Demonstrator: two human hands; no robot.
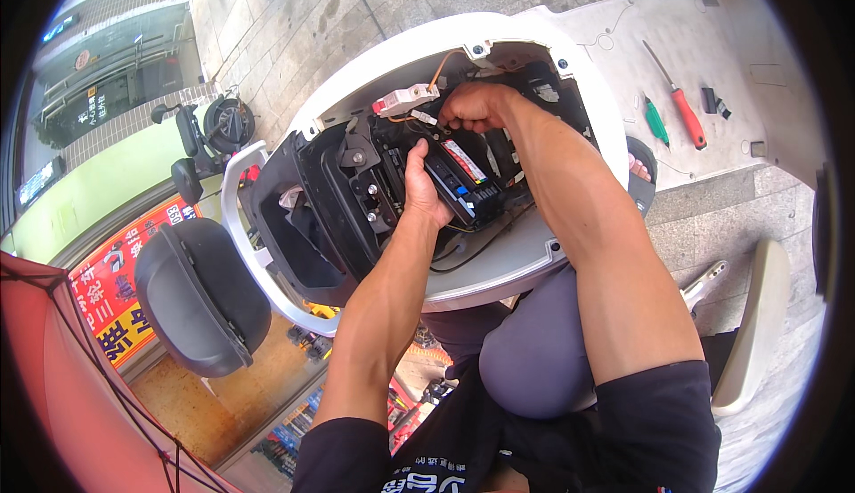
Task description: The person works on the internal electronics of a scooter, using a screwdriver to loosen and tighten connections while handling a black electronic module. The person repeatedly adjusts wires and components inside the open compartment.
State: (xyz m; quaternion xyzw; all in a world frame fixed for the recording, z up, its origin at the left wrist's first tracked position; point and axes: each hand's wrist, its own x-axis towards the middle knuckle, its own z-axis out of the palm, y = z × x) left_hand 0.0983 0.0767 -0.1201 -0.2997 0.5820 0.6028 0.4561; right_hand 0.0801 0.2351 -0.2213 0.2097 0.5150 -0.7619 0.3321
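Observation:
My left hand (427,189) grips the near side of a black box-shaped electrical unit (471,189) with a red-and-white label, its thumb lying along the edge. The unit sits tilted in the open compartment under a white scooter body shell (394,59). Beyond it, my right hand (477,107) reaches in with fingers curled among wires; whether they pinch anything is hidden. Close to those fingers are a white wire connector (424,117) and a white miniature circuit breaker (405,99) with a red switch and an orange wire.
On the scooter's footboard (721,45) lie a red-handled screwdriver (688,117), a green-handled screwdriver (656,122) and small black parts (715,101). A silver grab rail (237,219) and a black top box (200,299) stand left. A sandalled foot (639,169) shows beside the shell.

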